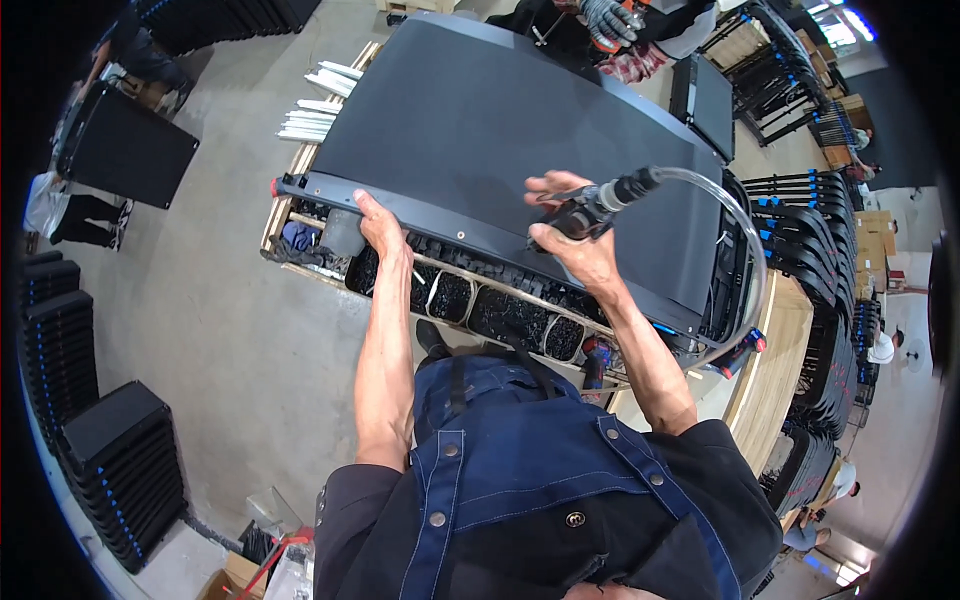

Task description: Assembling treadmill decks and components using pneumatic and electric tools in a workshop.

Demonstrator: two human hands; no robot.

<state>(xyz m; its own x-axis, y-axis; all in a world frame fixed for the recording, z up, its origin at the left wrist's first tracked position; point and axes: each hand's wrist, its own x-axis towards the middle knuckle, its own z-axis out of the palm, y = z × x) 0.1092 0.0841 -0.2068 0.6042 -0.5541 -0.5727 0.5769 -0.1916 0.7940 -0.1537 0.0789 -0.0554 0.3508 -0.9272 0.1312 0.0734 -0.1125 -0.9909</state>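
Note:
A treadmill deck (480, 130) with a wide black belt lies across the bench before me. Along its near edge runs a dark side rail (420, 218) with screw holes. My left hand (383, 228) is closed at the left part of this rail, with some fingers hidden. In my right hand (578, 235) is a black and grey pneumatic screwdriver (600, 208), tilted, its lower end close to the rail. A clear air hose (745, 225) curves away from its top to the right.
Bins of black small parts (500, 315) line the bench's near side, beside a power drill (597, 362). White strips (310, 120) lie at the left. Across the deck, a co-worker's gloved hand (608, 22) holds an orange tool. Stacked black decks (120, 470) stand lower left.

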